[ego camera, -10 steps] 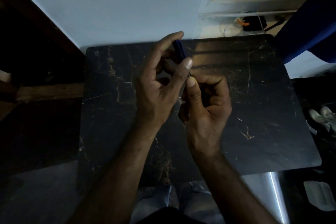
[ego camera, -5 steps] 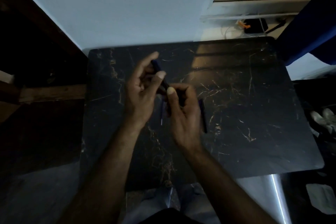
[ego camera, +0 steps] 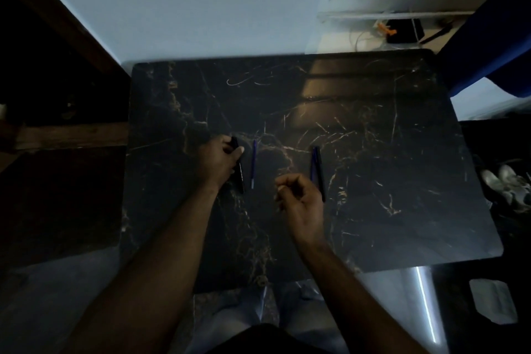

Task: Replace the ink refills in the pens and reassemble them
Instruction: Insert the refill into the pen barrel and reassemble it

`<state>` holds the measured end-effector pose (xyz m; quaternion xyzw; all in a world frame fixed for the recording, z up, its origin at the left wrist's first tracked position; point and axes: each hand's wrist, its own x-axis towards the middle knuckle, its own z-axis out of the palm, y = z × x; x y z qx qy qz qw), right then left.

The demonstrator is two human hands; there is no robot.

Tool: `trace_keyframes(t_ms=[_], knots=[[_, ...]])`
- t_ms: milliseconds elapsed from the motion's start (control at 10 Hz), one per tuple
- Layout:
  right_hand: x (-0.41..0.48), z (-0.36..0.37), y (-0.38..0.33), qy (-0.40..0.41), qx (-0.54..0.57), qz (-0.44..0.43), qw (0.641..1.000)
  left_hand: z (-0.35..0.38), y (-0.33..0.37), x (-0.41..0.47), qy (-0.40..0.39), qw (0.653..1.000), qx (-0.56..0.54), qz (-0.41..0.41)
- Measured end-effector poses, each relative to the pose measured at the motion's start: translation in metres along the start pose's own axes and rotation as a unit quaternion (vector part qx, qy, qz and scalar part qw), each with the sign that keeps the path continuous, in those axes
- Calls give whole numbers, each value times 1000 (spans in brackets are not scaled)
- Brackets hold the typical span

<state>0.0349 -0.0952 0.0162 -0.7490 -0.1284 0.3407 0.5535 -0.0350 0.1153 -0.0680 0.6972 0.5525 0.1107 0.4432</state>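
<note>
Lighting is dim, and we cannot make out fine detail. The left hand [ego camera: 217, 162] has its grip curled round the upper end of a black pen barrel [ego camera: 239, 174], which lies on the dark marble desk [ego camera: 388, 152]. A blue refill [ego camera: 253, 164] lies just beside the barrel. The right hand [ego camera: 301, 204] is over the desk with fingers curled toward the thumb; we cannot tell whether its grip encloses anything. Beyond it a second black pen [ego camera: 321, 178] lies against a second blue refill [ego camera: 313, 162], whose lower end the hand hides. White shoes [ego camera: 505, 181] sit on the floor at right.
</note>
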Motion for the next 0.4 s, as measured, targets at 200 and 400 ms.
trace_keyframes(t_ms=[200,400], knots=[[0,7,3,-13,-66,-23,997,15,-5,-15,37,998,-8,51],[10,11,10,-29,-252,-65,965,8,3,-34,111,989,28,93]])
